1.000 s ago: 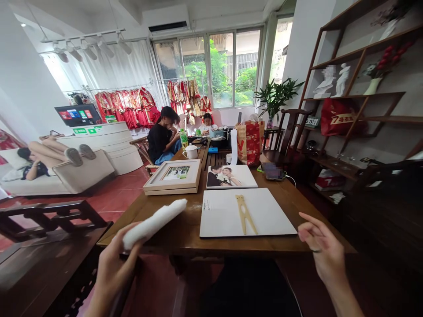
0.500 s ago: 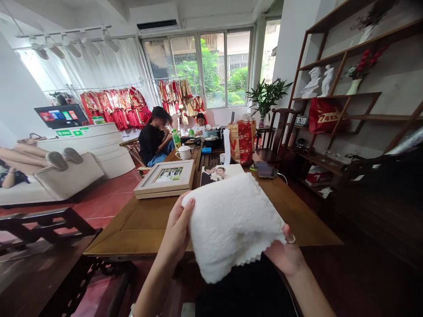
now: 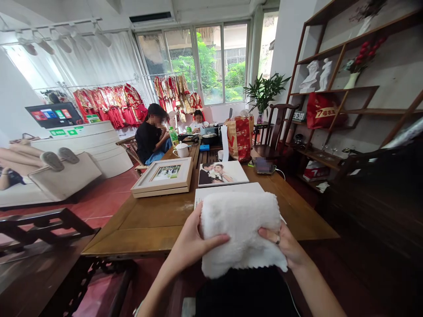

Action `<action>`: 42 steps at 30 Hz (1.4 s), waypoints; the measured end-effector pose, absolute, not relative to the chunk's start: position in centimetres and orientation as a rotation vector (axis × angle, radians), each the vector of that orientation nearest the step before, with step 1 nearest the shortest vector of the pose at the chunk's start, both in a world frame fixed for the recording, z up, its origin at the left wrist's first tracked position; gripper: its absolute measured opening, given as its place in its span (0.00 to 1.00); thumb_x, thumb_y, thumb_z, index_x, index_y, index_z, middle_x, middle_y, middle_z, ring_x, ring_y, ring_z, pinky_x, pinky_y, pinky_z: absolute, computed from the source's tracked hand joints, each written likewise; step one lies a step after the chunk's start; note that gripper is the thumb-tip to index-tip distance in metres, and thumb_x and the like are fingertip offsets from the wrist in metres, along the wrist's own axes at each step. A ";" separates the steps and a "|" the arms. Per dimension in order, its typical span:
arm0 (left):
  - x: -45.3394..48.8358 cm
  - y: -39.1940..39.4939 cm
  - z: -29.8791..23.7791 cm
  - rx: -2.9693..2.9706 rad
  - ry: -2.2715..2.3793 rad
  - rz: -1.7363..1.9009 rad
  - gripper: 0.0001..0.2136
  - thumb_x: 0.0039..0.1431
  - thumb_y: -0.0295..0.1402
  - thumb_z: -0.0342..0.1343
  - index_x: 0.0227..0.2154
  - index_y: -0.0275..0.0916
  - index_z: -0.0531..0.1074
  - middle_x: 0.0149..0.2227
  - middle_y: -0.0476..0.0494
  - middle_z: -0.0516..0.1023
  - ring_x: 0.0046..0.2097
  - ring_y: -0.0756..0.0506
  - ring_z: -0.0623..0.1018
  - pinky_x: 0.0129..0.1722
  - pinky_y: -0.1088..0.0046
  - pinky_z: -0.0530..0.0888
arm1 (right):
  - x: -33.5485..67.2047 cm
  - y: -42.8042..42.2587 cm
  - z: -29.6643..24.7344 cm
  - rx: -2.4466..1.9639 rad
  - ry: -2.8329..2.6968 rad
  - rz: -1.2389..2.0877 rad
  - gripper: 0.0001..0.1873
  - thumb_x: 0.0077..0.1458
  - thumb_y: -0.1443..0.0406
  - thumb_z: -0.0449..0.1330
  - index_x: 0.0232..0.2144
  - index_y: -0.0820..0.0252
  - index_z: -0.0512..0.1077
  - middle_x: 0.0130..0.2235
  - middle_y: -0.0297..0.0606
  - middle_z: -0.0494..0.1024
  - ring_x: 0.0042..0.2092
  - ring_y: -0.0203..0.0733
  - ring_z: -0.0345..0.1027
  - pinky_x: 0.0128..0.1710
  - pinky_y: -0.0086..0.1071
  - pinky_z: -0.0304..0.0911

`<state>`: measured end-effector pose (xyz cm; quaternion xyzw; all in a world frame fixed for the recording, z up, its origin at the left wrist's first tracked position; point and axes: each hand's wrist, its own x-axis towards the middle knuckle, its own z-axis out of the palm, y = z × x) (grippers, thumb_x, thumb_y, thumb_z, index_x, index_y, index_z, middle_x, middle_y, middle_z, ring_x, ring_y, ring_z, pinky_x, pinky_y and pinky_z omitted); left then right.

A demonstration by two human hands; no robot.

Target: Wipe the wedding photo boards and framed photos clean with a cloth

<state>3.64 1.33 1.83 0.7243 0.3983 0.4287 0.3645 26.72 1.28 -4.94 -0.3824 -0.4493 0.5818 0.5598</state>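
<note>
A fluffy white cloth (image 3: 241,231) is folded over in front of me, above the near edge of the wooden table (image 3: 155,224). My left hand (image 3: 191,244) grips its left side, thumb laid across the front. My right hand (image 3: 286,246), with a ring on one finger, pinches its right side. Behind the cloth lies a white board (image 3: 228,189), mostly hidden by it. Farther back sit a wedding photo print (image 3: 222,173) and a framed picture (image 3: 163,176).
A phone (image 3: 264,166), a red bag (image 3: 239,137), a teapot (image 3: 181,149) and dishes crowd the far table end, where two people sit. Dark wooden chairs stand left and right. A shelf unit lines the right wall. Someone lies on a sofa at left.
The cloth went from rolled in my left hand to spread between both hands, and is now folded lower, uncovering the photo print. My right hand took hold of it.
</note>
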 end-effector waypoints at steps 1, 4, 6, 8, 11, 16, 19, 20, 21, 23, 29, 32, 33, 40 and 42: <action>3.6 1.3 1.8 1.946 1.072 1.159 0.28 0.45 0.33 0.65 0.51 0.41 0.64 0.47 0.42 0.74 0.47 0.42 0.74 0.45 0.68 0.72 | 27.1 1.1 -4.2 -0.898 -1.142 1.227 0.23 0.42 0.56 0.67 0.40 0.57 0.70 0.39 0.41 0.78 0.40 0.51 0.73 0.38 0.41 0.70; 3.6 1.3 2.2 2.335 1.054 1.300 0.15 0.52 0.28 0.59 0.44 0.40 0.69 0.40 0.45 0.77 0.41 0.45 0.76 0.40 0.71 0.71 | 28.4 0.3 -1.2 -0.906 -1.392 0.523 0.40 0.45 0.58 0.66 0.58 0.52 0.56 0.57 0.44 0.66 0.56 0.55 0.60 0.52 0.49 0.61; 4.0 1.5 2.3 2.585 0.887 1.332 0.10 0.56 0.24 0.54 0.40 0.40 0.71 0.39 0.45 0.78 0.42 0.46 0.76 0.42 0.71 0.70 | 28.8 -0.2 0.5 -0.953 -1.627 0.068 0.46 0.45 0.60 0.67 0.62 0.51 0.48 0.62 0.43 0.57 0.63 0.56 0.46 0.60 0.55 0.45; 4.5 2.0 2.0 2.708 0.715 1.305 0.10 0.57 0.23 0.51 0.40 0.40 0.71 0.39 0.45 0.79 0.44 0.46 0.75 0.44 0.69 0.68 | 28.8 -0.4 1.0 -0.969 -1.959 -0.153 0.41 0.48 0.63 0.64 0.62 0.51 0.50 0.61 0.41 0.60 0.63 0.56 0.45 0.62 0.58 0.35; 5.2 2.7 0.8 2.724 0.650 1.219 0.10 0.57 0.22 0.51 0.39 0.40 0.70 0.37 0.46 0.80 0.43 0.46 0.76 0.44 0.68 0.67 | 28.0 0.4 -0.6 -0.925 -2.276 -0.036 0.29 0.54 0.70 0.56 0.58 0.52 0.60 0.51 0.39 0.74 0.53 0.49 0.65 0.58 0.50 0.52; 5.0 3.1 -1.2 2.523 0.871 1.303 0.11 0.53 0.21 0.54 0.38 0.40 0.71 0.37 0.44 0.78 0.44 0.44 0.74 0.47 0.64 0.67 | 27.4 1.4 -3.3 -1.046 -2.103 0.364 0.21 0.50 0.73 0.56 0.47 0.55 0.72 0.45 0.38 0.78 0.45 0.46 0.72 0.43 0.37 0.67; 4.5 3.3 -1.8 2.300 0.899 1.295 0.07 0.54 0.23 0.53 0.35 0.38 0.71 0.36 0.43 0.76 0.42 0.44 0.74 0.43 0.67 0.69 | 28.6 1.1 -2.8 -1.080 -2.048 0.577 0.21 0.47 0.68 0.62 0.46 0.51 0.73 0.45 0.37 0.78 0.45 0.48 0.72 0.44 0.38 0.66; 4.4 3.4 -1.9 2.191 0.917 1.290 0.06 0.53 0.24 0.54 0.34 0.38 0.71 0.35 0.44 0.76 0.40 0.45 0.74 0.41 0.69 0.70 | 29.3 1.1 -2.7 -1.075 -2.015 0.648 0.22 0.45 0.65 0.65 0.46 0.51 0.73 0.45 0.36 0.78 0.44 0.49 0.72 0.43 0.38 0.67; 4.3 3.6 -2.1 2.068 0.938 1.293 0.05 0.52 0.26 0.56 0.33 0.37 0.71 0.35 0.44 0.76 0.39 0.45 0.75 0.39 0.71 0.71 | 29.9 1.0 -2.7 -1.055 -1.964 0.711 0.25 0.41 0.63 0.68 0.46 0.51 0.73 0.45 0.37 0.78 0.44 0.50 0.72 0.43 0.38 0.67; 4.5 3.8 -2.5 1.802 0.955 1.317 0.10 0.49 0.29 0.59 0.36 0.37 0.71 0.36 0.44 0.76 0.38 0.45 0.75 0.37 0.72 0.71 | 30.9 0.8 -3.3 -1.004 -1.837 0.811 0.31 0.34 0.59 0.71 0.45 0.52 0.74 0.44 0.39 0.78 0.44 0.54 0.72 0.44 0.41 0.67; 7.4 2.7 -2.8 1.190 0.727 1.151 0.22 0.51 0.38 0.61 0.48 0.37 0.67 0.45 0.38 0.76 0.46 0.40 0.76 0.44 0.67 0.72 | 28.9 -0.2 -8.5 -0.985 -1.347 1.206 0.44 0.33 0.40 0.63 0.52 0.49 0.66 0.43 0.44 0.78 0.49 0.59 0.67 0.48 0.52 0.63; 8.7 2.2 -2.8 1.023 0.698 1.187 0.21 0.55 0.39 0.57 0.50 0.38 0.64 0.48 0.37 0.75 0.47 0.41 0.76 0.45 0.66 0.72 | 27.7 -0.2 -10.3 -0.766 -1.200 1.308 0.60 0.21 0.26 0.45 0.54 0.47 0.63 0.43 0.47 0.77 0.48 0.62 0.68 0.43 0.53 0.65; 8.9 2.2 -2.8 1.017 0.701 1.203 0.21 0.55 0.39 0.57 0.50 0.38 0.64 0.48 0.37 0.74 0.47 0.41 0.76 0.45 0.66 0.72 | 27.7 0.1 -10.4 -0.716 -1.182 1.295 0.63 0.18 0.25 0.42 0.55 0.46 0.61 0.43 0.47 0.77 0.48 0.63 0.68 0.42 0.53 0.65; 8.2 3.3 -2.4 1.726 1.059 1.552 0.09 0.50 0.31 0.60 0.35 0.38 0.72 0.35 0.45 0.78 0.37 0.45 0.76 0.37 0.71 0.72 | 30.6 1.4 -4.0 -0.792 -1.337 0.627 0.47 0.44 0.46 0.62 0.61 0.50 0.48 0.60 0.48 0.60 0.59 0.58 0.55 0.54 0.54 0.54; 8.2 3.2 -2.0 2.090 1.033 1.635 0.05 0.54 0.29 0.55 0.34 0.40 0.73 0.36 0.44 0.79 0.38 0.45 0.76 0.39 0.68 0.72 | 30.3 1.0 -1.5 -0.910 -1.527 0.210 0.50 0.41 0.55 0.68 0.62 0.49 0.47 0.63 0.45 0.54 0.62 0.59 0.46 0.58 0.56 0.47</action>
